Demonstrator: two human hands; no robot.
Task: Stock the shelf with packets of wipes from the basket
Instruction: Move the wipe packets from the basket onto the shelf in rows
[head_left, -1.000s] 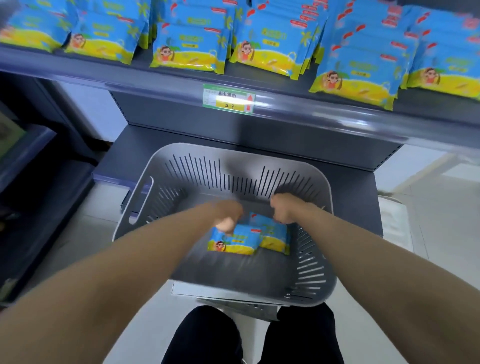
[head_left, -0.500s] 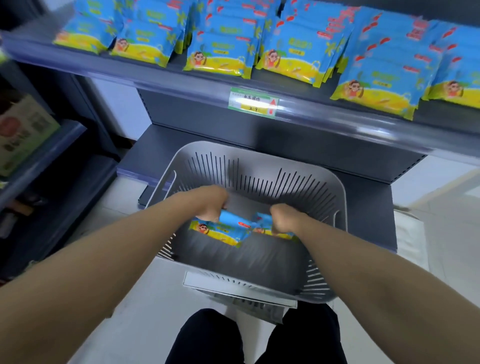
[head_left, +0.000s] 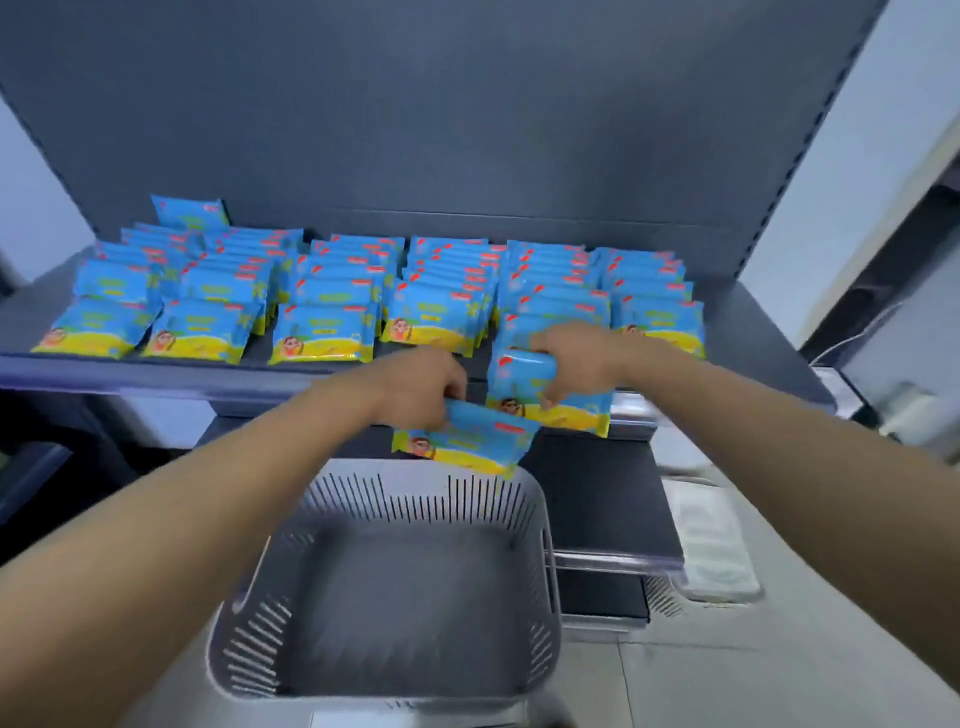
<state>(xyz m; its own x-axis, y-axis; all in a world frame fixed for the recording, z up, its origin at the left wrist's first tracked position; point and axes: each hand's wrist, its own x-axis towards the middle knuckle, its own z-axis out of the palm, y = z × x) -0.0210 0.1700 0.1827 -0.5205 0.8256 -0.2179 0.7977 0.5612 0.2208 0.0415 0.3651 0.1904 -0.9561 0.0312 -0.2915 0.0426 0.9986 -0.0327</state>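
Observation:
My left hand (head_left: 415, 387) grips a blue and yellow wipes packet (head_left: 470, 441) by its top edge, just above the far rim of the grey basket (head_left: 545, 566). My right hand (head_left: 576, 358) holds a second wipes packet (head_left: 558, 402) at the shelf's front edge (head_left: 171, 374), in front of the fifth row from the left. The basket sits below my arms with nothing showing inside it. Several rows of stocked wipes packets (head_left: 322, 332) lie overlapped across the dark grey shelf.
A lower shelf (head_left: 597, 499) sticks out behind the basket. The shelf's dark back panel (head_left: 441, 114) rises behind the rows. Another dark rack (head_left: 31, 467) stands at the left, and pale floor (head_left: 727, 675) lies at the right.
Both hands have risen out of the basket, each carrying a packet up to the shelf's front edge. The view has tilted upward.

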